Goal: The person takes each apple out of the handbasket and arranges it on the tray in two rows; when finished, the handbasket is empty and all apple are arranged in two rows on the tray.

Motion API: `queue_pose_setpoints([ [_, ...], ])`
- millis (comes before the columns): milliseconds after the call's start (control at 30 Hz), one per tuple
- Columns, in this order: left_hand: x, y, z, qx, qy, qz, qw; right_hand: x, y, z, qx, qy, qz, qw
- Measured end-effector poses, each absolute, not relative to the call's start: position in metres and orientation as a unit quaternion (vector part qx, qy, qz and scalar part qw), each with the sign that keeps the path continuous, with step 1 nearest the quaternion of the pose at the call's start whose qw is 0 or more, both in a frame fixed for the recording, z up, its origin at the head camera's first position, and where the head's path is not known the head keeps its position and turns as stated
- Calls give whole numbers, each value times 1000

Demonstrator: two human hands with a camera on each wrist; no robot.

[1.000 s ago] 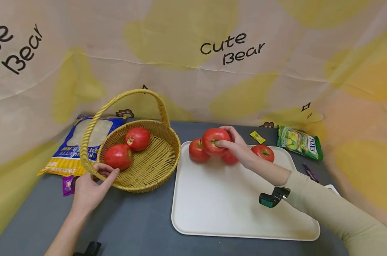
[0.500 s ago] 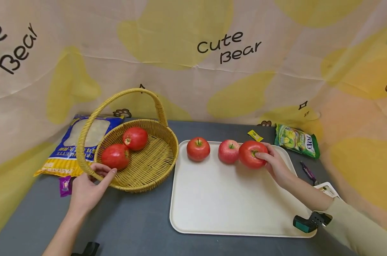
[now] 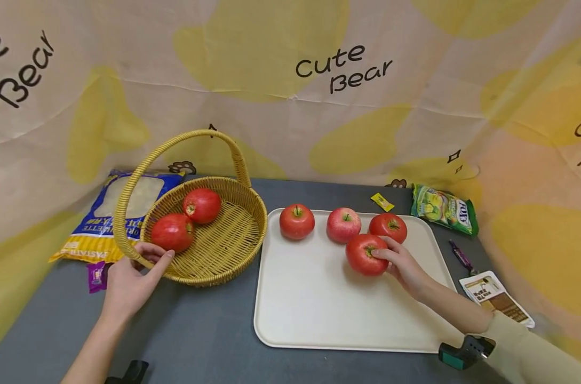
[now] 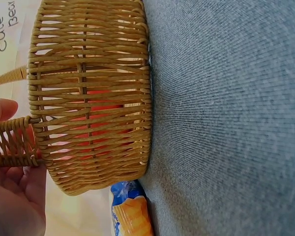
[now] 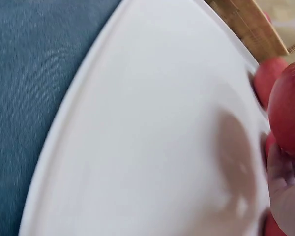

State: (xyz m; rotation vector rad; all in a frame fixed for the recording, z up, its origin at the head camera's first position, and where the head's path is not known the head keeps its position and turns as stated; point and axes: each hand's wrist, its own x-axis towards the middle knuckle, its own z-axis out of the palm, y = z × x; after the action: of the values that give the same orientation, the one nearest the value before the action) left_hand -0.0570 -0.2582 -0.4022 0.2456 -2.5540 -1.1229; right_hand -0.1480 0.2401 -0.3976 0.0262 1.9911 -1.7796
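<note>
My right hand point(image 3: 405, 269) holds a red apple point(image 3: 365, 255) by its side, just above the white tray point(image 3: 314, 309); the right wrist view shows the apple point(image 5: 290, 110) apart from the tray, over its shadow. Behind it three apples stand in a row along the tray's far side: a red one point(image 3: 297, 221), a pinker one point(image 3: 343, 225) and another red one point(image 3: 388, 228). On the left, my left hand point(image 3: 134, 282) grips the foot of the handle of a wicker basket point(image 3: 223, 240). Two red apples point(image 3: 172, 233) lie inside the basket's left part.
A blue and yellow pasta bag point(image 3: 93, 229) lies behind the basket, a purple wrapped sweet point(image 3: 96, 277) near my left hand. Right of the tray are a green snack bag point(image 3: 444, 209), a purple stick-shaped packet point(image 3: 461, 256) and a white-brown packet point(image 3: 496, 296). A yellow sweet point(image 3: 382, 202) lies behind the tray.
My right hand has carried the apple from above the left apples to the right, then nearer and lower over the tray. The left hand has stayed on the basket handle.
</note>
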Motion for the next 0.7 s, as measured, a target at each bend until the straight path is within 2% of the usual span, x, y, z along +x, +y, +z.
queue_pose_setpoints([
  [300,-57,-259,-403,86,-899,-397,166,-138,186,-412,-35,743,-599,296],
  [700,-57,-259,-402,79,-898,-401,163,-132,140,-425,-117,767,-535,333],
])
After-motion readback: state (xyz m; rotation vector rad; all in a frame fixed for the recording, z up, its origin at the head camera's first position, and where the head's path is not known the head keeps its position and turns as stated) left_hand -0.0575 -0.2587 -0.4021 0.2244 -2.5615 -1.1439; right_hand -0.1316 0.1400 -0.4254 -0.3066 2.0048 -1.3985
